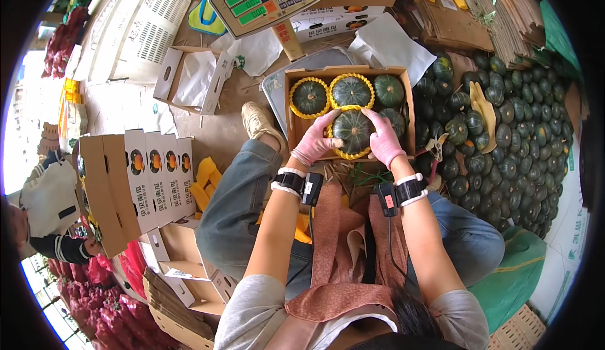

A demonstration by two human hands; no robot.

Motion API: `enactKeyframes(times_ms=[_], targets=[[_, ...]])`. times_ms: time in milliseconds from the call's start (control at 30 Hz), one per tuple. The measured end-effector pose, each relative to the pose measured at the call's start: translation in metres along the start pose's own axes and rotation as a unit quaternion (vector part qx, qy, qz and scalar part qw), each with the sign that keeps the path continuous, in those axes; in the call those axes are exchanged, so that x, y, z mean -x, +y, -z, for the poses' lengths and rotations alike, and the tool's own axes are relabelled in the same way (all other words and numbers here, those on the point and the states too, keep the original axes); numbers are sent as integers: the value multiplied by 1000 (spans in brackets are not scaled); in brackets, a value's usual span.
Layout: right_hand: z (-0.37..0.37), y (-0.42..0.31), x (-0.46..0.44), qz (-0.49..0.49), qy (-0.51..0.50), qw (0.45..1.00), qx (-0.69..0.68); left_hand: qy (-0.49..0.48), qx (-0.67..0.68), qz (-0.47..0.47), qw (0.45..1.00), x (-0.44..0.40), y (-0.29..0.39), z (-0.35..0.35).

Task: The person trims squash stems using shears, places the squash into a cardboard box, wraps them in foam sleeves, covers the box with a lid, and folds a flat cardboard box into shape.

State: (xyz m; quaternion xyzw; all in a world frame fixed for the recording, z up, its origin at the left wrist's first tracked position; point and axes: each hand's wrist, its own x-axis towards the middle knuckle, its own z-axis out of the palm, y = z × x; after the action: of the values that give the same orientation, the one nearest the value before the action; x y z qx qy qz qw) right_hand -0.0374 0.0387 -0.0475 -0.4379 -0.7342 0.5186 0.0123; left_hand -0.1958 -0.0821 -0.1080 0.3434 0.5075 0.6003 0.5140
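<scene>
My left hand (317,139) and my right hand (384,139), both in pink gloves, are closed around opposite sides of a dark green pumpkin (351,133) in a yellow foam net. It is at the near side of an open cardboard box (409,107); whether it rests on the bottom is hidden. Behind it in the box are a netted pumpkin (351,91) and, to the left, another netted pumpkin (310,97). On the right side of the box sit a bare pumpkin (389,89) and a second bare pumpkin (395,122), partly covered by my right hand.
The box stands on a scale platform (273,91), with its display (265,2) behind. A large pumpkin heap (517,136) lies right, with what look like pruning shears (435,145) at its edge. Left are folded cartons (148,180), yellow foam nets (205,183) and another person's hand (93,246).
</scene>
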Motion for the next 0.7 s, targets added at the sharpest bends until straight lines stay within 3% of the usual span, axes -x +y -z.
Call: enactKeyframes(times_ms=[33,133,233,300,367,467,500,600,667,700], targets=[[1,3,-3,21,-2,1000,20,-1,16,9,1000,0,3,0],[6,-11,0,-48,-25,997,-47,-3,53,28,998,1,7,-3],[-2,27,-13,126,37,989,75,-15,82,26,996,1,12,-7],[-4,30,-5,17,55,995,-85,-8,30,-14,999,3,14,-15],[-6,23,12,-96,64,964,-240,61,-26,-83,994,5,-9,-30],[-5,13,39,27,-3,890,-456,146,15,-46,988,22,36,-73],[-3,-8,52,39,-5,869,-493,155,-73,-87,981,25,39,-84],[-5,-11,51,92,18,876,-473,175,-240,-219,929,36,52,-112],[-4,-20,44,122,-13,881,-457,215,-231,-247,916,47,60,-113],[-4,-40,47,132,-23,892,-433,230,-88,-215,945,49,53,-104]])
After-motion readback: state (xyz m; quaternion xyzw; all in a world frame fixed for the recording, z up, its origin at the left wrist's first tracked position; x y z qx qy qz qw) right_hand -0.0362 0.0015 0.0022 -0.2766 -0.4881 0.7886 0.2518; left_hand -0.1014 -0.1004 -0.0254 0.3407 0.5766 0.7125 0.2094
